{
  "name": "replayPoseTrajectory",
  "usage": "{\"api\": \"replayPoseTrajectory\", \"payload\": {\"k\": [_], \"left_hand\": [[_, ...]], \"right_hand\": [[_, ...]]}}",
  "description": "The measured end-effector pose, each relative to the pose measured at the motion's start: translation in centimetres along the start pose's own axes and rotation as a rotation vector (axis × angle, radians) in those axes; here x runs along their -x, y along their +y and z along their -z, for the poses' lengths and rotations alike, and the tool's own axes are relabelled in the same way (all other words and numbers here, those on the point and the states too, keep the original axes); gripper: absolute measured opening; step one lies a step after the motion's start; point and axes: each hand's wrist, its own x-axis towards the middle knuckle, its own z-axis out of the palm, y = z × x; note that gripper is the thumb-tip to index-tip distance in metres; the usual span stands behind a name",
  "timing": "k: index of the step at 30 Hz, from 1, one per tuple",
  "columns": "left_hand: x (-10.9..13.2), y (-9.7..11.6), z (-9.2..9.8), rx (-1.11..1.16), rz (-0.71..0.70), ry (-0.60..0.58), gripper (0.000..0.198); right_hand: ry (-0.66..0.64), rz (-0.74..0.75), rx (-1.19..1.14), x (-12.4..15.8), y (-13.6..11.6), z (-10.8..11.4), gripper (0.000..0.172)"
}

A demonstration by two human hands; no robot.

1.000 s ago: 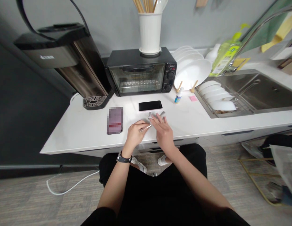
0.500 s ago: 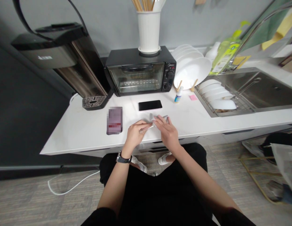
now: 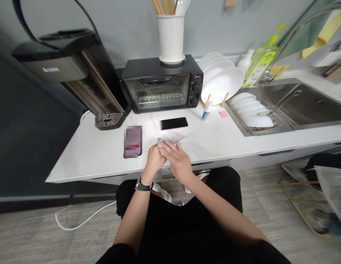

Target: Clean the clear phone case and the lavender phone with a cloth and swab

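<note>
Both my hands meet at the front of the white countertop [image 3: 99, 154]. My left hand [image 3: 154, 160], with a watch on its wrist, is closed on the left end of a small pale crumpled sheet [image 3: 173, 140] that looks like thin plastic or cloth. My right hand [image 3: 177, 159] lies over the sheet beside the left, fingers together and pressing on it. The sheet's far end sticks out toward the right. Just behind it lies a black phone [image 3: 174, 123], face up. A second phone [image 3: 132, 141] with a blurred screen lies to the left.
A black toaster oven [image 3: 160, 88] stands at the back with a white utensil holder [image 3: 170, 36] on top. A water dispenser [image 3: 77, 73] is on the left. White plates [image 3: 222, 82], a small bottle [image 3: 206, 112], a pink note [image 3: 223, 114] and a sink [image 3: 302, 106] with bowls are on the right.
My right hand slid left across the sheet and now sits against my left hand. The sheet has been gathered toward the left.
</note>
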Motion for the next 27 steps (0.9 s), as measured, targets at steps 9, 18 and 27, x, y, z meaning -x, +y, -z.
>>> {"api": "replayPoseTrajectory", "payload": {"k": [9, 18, 27], "left_hand": [[-0.2, -0.1, 0.4, -0.007, -0.048, -0.039, 0.021], [-0.2, 1.4, 0.6, 0.217, -0.066, -0.03, 0.024], [0.1, -0.7, -0.1, -0.003, 0.054, -0.017, 0.018]], "right_hand": [[-0.059, 0.106, -0.018, 0.4, 2.9, 2.1, 0.068], [0.111, -0.176, 0.049, -0.5, 6.5, 3.3, 0.073], [-0.04, 0.082, -0.022, -0.6, -0.8, 0.5, 0.05]]}}
